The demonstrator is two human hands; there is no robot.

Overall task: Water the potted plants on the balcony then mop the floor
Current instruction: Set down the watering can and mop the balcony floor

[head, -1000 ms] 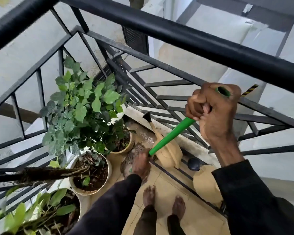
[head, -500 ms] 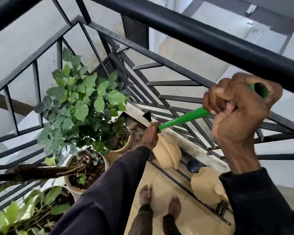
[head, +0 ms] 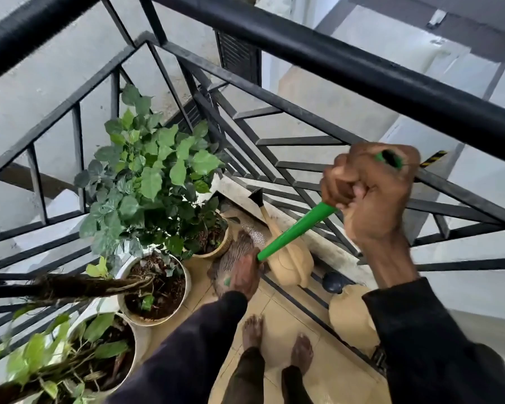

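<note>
Right hand (head: 370, 196): centre right of the frame, fingers (head: 337, 185) closed in a fist around the upper end of the mop handle (head: 296, 230); the black end cap pokes out above the fist. Dark sleeve at lower right.

Left hand (head: 245, 274): centre of the frame, lower on the same green handle, fingers wrapped around it. Dark sleeve runs down to the bottom edge.

Mop handle: green, slanting from upper right down to centre.

Mop head (head: 233, 252): grey, stringy, on the floor (head: 277, 322) just beyond the left hand, beside the far pot; partly hidden by the hand.

Potted plants: three pots along the left railing. Far pot (head: 216, 246), tan, behind the large leafy plant (head: 149, 182). Middle pot (head: 155, 287), white, dark soil, a thick woody stem leaning out to the left. Near pot (head: 105, 357), lower left, pale green leaves.

Watering can (head: 289, 258): beige, black spout tip pointing to the upper left, standing on the floor by the right railing, just right of the mop head. A second beige container (head: 350, 316) with a black cap stands nearer, lower right.

Railing (head: 333, 62): black metal, thick top bar crossing the upper frame, bars on both sides.

Floor: beige tiles, two bare feet (head: 277, 342) at bottom centre.
</note>
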